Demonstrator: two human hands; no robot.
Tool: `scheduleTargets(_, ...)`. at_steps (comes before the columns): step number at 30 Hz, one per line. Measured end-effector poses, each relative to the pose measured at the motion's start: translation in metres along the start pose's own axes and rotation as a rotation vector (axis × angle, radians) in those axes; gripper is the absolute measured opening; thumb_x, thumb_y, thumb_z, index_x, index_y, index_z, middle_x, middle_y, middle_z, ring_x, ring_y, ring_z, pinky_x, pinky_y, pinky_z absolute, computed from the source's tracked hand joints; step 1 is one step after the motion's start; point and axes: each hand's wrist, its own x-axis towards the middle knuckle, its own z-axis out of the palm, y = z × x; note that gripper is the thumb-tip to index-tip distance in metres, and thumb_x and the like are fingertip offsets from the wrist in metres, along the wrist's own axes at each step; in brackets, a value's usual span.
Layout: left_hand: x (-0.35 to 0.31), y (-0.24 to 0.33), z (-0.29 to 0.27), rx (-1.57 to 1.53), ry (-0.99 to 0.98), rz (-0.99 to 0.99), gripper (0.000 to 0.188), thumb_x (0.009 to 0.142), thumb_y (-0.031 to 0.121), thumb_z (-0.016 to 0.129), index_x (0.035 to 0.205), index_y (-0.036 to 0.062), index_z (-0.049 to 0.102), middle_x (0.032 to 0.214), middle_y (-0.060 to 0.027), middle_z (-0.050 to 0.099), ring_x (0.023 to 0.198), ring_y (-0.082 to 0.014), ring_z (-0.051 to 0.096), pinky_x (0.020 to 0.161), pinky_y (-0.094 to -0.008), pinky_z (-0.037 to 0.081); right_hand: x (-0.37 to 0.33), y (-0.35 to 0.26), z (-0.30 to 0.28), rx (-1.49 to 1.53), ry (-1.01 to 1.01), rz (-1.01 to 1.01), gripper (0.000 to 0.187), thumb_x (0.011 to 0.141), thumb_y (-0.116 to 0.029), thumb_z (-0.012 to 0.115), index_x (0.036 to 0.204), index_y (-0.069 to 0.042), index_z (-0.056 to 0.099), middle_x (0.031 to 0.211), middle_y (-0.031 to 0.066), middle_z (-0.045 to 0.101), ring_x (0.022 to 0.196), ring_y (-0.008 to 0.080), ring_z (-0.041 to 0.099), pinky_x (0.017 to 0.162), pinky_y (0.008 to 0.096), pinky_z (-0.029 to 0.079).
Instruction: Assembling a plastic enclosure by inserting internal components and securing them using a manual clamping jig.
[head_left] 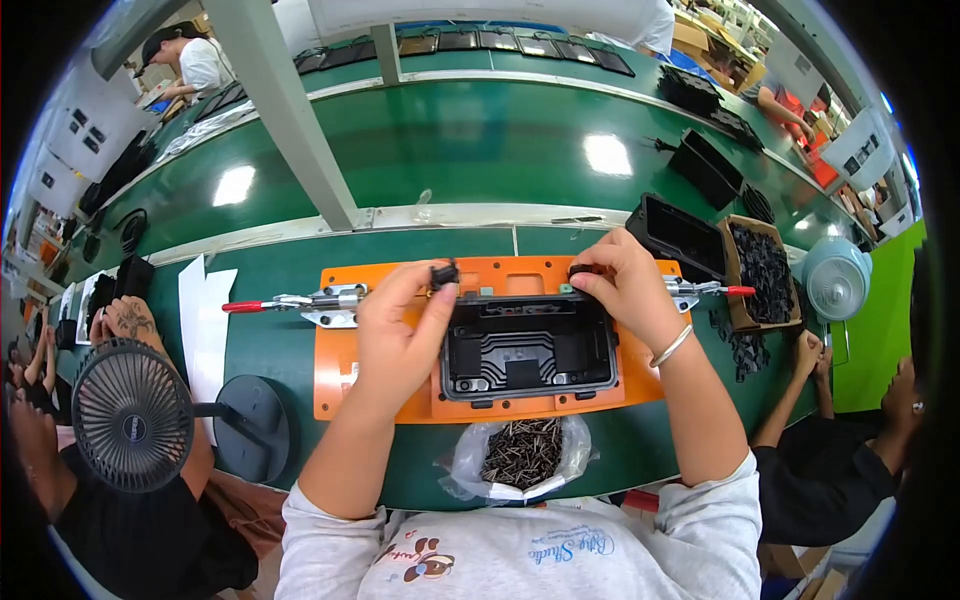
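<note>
A black rectangular plastic housing (528, 375) sits in an orange fixture plate (385, 385), its open inside facing up. My left hand (400, 325) pinches a small black plastic part (444, 274) between thumb and fingers, above the housing's upper left corner. Over the upper right corner, my right hand (625, 285) is closed with its fingertips on another small black part (584, 270), mostly covered by the fingers. Red-handled toggle clamps flank the plate, a left one (290, 303) and a right one (710, 289).
Close to my body lies a clear bag of screws (523, 455). At right stand a cardboard box of black parts (762, 270), a black housing (680, 235) and a light blue fan (836, 280). A dark fan (132, 415) and white sheets (205, 330) are at left. Co-workers sit on both sides.
</note>
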Motion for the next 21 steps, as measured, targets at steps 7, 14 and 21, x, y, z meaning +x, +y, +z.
scheduleTargets(7,-0.003,-0.012,0.013,0.443,0.026,0.324,0.016,0.079,0.0,0.066,0.095,0.0004,0.064,0.106,-0.0144,0.065,0.095,-0.0335,0.062,0.079,-0.0394,0.05,0.002,0.0,0.002,0.163,0.072,0.007,0.016,0.078,-0.005,0.073,0.088,-0.003,0.061,0.087,0.0102,0.054,0.079,0.0244,0.061,0.075,0.0341,0.051)
scheduleTargets(14,0.001,-0.016,0.014,0.384,0.032,0.282,0.014,0.079,-0.003,0.065,0.092,-0.0028,0.062,0.109,-0.0165,0.066,0.1,-0.0315,0.064,0.084,-0.0355,0.051,0.009,0.011,0.004,0.22,0.049,0.025,0.019,0.075,-0.007,0.075,0.084,-0.002,0.059,0.082,0.0112,0.056,0.075,0.0248,0.061,0.071,0.0343,0.05)
scheduleTargets(21,0.002,-0.019,0.011,0.395,0.007,0.321,0.014,0.076,-0.001,0.065,0.089,-0.0022,0.061,0.104,-0.0162,0.066,0.099,-0.0347,0.062,0.086,-0.0389,0.05,-0.025,-0.017,-0.01,-0.117,0.201,-0.123,0.021,0.078,-0.018,0.072,0.095,-0.008,0.064,0.09,0.0098,0.061,0.085,0.0322,0.058,0.076,0.0414,0.041)
